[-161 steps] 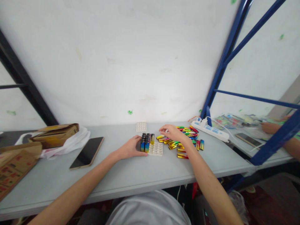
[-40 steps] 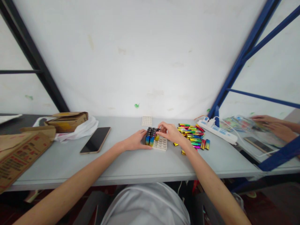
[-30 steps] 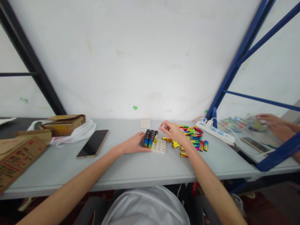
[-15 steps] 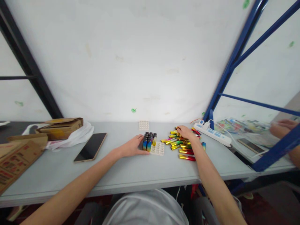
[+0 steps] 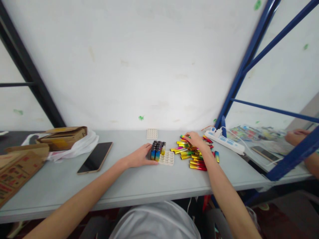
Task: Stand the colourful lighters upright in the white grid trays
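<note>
A white tray [image 5: 169, 158] with rows of round holes lies in the middle of the table. On its left part several shiny tubes with black tops [image 5: 156, 153] stand upright, blue and gold on their sides. My left hand [image 5: 141, 155] is curled around them from the left, thumb in front and fingers behind. To the right, a loose pile of metallic tubes [image 5: 187, 153] in gold, red, green and pink lies flat. My right hand [image 5: 195, 139] reaches onto the pile's back edge, fingers bent down at a green and red tube [image 5: 184, 137]; the palm hides part of the pile.
A second white holed tray [image 5: 152, 133] lies against the wall. At left are a phone [image 5: 95, 157], a cardboard box [image 5: 63, 137] on a white bag, and another carton [image 5: 21, 171]. A power strip [image 5: 224, 142] and blue frame [image 5: 235, 83] stand right; beyond shows another person's hand [image 5: 296, 136].
My right hand has shifted slightly left along the back of the pile, and some tubes there have moved. My left hand keeps its place around the standing tubes.
</note>
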